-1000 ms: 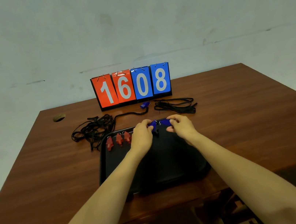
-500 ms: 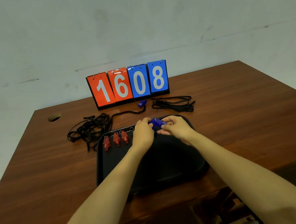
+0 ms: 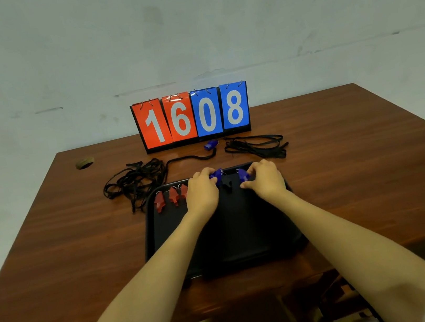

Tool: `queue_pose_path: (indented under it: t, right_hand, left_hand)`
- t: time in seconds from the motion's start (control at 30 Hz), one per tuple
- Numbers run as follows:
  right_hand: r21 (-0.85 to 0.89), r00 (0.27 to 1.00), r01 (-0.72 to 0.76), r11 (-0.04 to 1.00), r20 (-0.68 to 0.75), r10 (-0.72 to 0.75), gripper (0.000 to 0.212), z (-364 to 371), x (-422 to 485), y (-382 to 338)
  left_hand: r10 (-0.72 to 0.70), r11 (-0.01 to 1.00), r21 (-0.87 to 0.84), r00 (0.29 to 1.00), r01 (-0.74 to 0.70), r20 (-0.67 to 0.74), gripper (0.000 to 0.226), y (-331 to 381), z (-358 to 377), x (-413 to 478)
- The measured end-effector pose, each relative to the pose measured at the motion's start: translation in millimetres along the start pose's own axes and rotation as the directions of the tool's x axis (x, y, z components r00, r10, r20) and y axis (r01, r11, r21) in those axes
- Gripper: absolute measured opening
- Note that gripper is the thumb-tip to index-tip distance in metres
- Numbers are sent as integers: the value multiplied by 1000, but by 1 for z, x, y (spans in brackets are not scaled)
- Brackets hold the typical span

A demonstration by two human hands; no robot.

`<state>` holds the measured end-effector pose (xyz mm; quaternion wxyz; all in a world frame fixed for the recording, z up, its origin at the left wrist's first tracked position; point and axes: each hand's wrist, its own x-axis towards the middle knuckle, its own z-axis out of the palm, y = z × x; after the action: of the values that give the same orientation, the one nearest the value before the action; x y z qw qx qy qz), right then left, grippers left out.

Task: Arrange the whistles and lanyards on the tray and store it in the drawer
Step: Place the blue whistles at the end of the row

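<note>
The brown wooden counter [image 3: 345, 168] bears a black tray [image 3: 149, 233] in front, a flip scoreboard [image 3: 193, 116] (reading 1608) at the back, and between them tangled black lanyards [image 3: 137, 180], a corded blue whistle [image 3: 211, 144] and a neater lanyard bundle [image 3: 256, 146].

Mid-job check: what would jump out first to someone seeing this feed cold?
First, the flip scoreboard reading 1608 in orange and blue, standing at the table's far edge. Next, over the far end of the black tray, the left grip pinches the left blue whistle and the right grip pinches the right blue whistle. Three red whistles are lined up to their left.
</note>
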<state>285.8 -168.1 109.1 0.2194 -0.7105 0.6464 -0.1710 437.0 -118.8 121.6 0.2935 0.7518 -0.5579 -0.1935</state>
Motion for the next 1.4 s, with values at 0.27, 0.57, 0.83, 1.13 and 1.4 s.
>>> queue_pose_path:
  t: [0.27, 0.57, 0.83, 1.13, 1.4]
  right_hand:
    - [0, 998, -54, 999, -17, 54, 29, 20, 1, -6]
    - [9, 998, -64, 998, -26, 64, 36, 23, 6, 1]
    - [148, 994, 106, 983, -42, -101, 61, 9, -12, -6]
    - [283, 971, 234, 930, -29, -236, 38, -2, -24, -9]
    - [214, 981, 172, 962, -128, -147, 31, -6, -14, 6]
  left_hand:
    - [-26, 997, -69, 999, 29, 38, 31, -5, 1, -3]
    - [-21, 995, -93, 999, 25, 45, 31, -3, 2, -4]
    - [-71, 981, -177, 996, 81, 61, 30, 3, 5, -3]
    - [-185, 794, -548, 963, 263, 194, 24, 18, 10, 3]
    - [-36, 973, -220, 993, 61, 114, 29, 26, 19, 2]
